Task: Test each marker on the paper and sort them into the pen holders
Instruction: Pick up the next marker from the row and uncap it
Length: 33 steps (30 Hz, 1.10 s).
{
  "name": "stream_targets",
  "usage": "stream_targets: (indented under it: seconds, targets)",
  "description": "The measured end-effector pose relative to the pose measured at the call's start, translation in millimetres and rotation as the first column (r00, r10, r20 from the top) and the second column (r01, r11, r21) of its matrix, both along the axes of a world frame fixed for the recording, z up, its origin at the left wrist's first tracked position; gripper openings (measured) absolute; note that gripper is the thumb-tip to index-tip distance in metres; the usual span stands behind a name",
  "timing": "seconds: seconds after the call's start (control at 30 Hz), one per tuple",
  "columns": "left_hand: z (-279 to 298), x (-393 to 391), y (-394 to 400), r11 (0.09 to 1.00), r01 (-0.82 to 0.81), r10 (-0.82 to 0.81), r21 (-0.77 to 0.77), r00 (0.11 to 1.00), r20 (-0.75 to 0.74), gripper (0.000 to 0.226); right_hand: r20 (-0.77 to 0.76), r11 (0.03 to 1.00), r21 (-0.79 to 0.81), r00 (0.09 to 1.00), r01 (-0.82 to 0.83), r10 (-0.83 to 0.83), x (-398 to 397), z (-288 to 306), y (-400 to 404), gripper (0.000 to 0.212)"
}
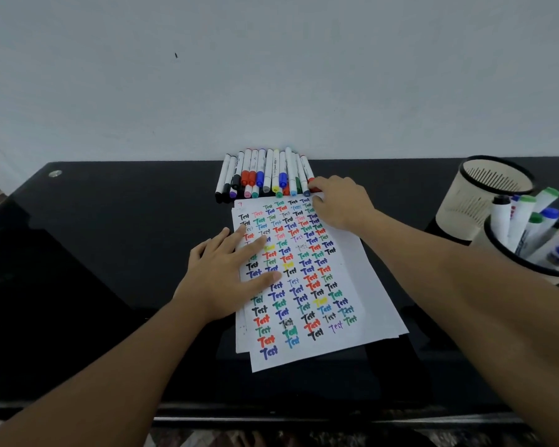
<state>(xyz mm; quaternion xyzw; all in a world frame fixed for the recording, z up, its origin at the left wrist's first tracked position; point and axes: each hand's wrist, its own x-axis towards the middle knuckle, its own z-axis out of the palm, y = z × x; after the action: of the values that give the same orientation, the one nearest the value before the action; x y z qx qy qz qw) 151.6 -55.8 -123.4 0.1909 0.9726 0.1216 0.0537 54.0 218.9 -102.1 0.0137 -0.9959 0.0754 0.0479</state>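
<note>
Reading "Test" across paper [317, 285].

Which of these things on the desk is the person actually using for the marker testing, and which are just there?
In use:
- row of markers by the wall
- paper covered in "Test" scribbles
- left hand flat on the paper
- right hand reaching the row's right end
- near pen holder, holding markers
- far pen holder

Just there:
- black desk
- metal stud in the desk
</note>
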Motion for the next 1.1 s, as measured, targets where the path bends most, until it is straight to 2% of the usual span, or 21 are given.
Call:
stream_targets:
  seconds: [0.23,0.37,0.5,0.63,0.77,0.9,1.0,1.1]
  targets:
    - [-1,-1,0,1.0,-0.001,0.001,-0.002,1.0,0.0,0.084,0.036,0.999,-0.012,0.999,-0.04,0.041,-4,1,3,0.041]
    - [-1,-1,-1,1.0,-0.001,0.001,0.005,1.0,0.005,0.085,-0.022,0.999,0.018,0.999,-0.028,0.028,-5,1,3,0.038]
    - [-3,-2,-2,1.0,-0.004,0.004,0.014,1.0,-0.001,0.084,-0.267,0.993,-0.116,0.964,-0.032,0.0,-1,0,5,0.023]
    - [-2,-2,-1,1.0,0.001,-0.001,0.011,1.0,-0.001,0.082,-0.559,0.99,-0.125,0.829,-0.06,-0.02,7,14,2,0.007]
    - [-1,-1,-1,1.0,-0.003,0.003,0.019,1.0,-0.007,0.082,-0.673,0.971,-0.174,0.739,-0.164,0.004,23,32,-3,0.017]
    - [-1,-1,0,0.999,-0.01,0.01,0.045,1.0,-0.014,0.085,-0.645,0.914,-0.198,0.749,-0.353,0.149,49,42,-9,0.021]
    - [0,1,1,0.996,-0.019,0.021,0.088,0.999,-0.03,0.087,-0.569,0.89,-0.068,0.75,-0.451,0.337,69,37,-18,0.028]
    - [0,4,1,0.991,-0.022,0.03,0.129,0.998,-0.058,0.087,-0.391,0.865,0.066,0.785,-0.498,0.481,84,27,-30,0.042]
